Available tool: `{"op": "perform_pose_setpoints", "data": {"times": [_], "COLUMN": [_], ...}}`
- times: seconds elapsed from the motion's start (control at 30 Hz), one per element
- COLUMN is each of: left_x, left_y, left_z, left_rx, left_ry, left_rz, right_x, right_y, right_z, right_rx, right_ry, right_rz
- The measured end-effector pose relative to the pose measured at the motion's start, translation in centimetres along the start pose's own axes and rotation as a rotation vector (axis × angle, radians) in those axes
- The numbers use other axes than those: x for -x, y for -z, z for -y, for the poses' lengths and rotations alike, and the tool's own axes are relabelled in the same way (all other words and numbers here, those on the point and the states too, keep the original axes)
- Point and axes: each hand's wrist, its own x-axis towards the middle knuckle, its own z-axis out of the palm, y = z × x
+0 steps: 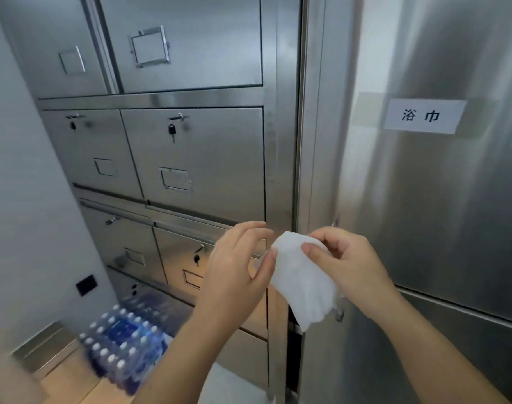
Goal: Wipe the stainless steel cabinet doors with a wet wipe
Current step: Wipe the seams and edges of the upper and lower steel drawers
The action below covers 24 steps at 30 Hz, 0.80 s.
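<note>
- Left hand [237, 265]: raised at chest height in front of the cabinets, back of the hand to the camera. The fingers are curved and the thumb tip is pressed on the left edge of the wet wipe [303, 284]. A strip of white shows beneath the thumb, so the hand is grasping the wipe.
- Right hand [346, 258]: level with the left and close beside it. The thumb and bent forefinger pinch the wipe's upper right part, and the other fingers are curled in.
- Wet wipe: white and crumpled, held between both hands. Its lower end hangs free in front of the gap between the two cabinet units, and it does not touch the steel.
- Stainless steel cabinet doors [196, 158]: a bank of small doors on the left, each with an empty card frame.
- Padlock [172, 130]: black, hanging from a hasp on one of the small doors.
- Tall door [453, 214]: brushed steel, on the right.
- Paper label [424, 116]: white, stuck on the tall door, printed 浴巾.
- Pack of bottled water [123, 342]: on the floor at lower left, with white caps and blue labels whose writing is too blurred to read.
</note>
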Motion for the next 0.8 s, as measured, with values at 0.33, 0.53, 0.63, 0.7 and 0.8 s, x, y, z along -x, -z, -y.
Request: {"op": "perform_pose_setpoints", "data": {"times": [0.33,0.53,0.63,0.7,0.8], "left_x": [-5.1,-5.6,-5.8,-5.7,-5.1], "left_y": [0.6,2.4,3.8,4.6,6.3], "left_z": [7.0,11.3,13.9,15.6,18.5], "left_rx": [-0.209,-0.38,-0.438,-0.47,-0.518], "left_ry": [0.061,0.12,0.149,0.173,0.178], "left_rz": [-0.105,-0.129,-0.147,-0.149,-0.162], "right_x": [-10.1,-14.6,-16.5,-17.7,-19.1], "right_y": [-5.1,-9.8,-12.8,-14.9,-18.5], "right_z": [-2.5,-3.4,-3.3,-3.2,-2.7], "right_rx": [-0.174,-0.272,-0.275,-0.263,-0.269], "right_ry": [-0.034,-0.076,-0.071,-0.065,-0.051], "right_rz": [0.1,0.195,0.257,0.294,0.358]}}
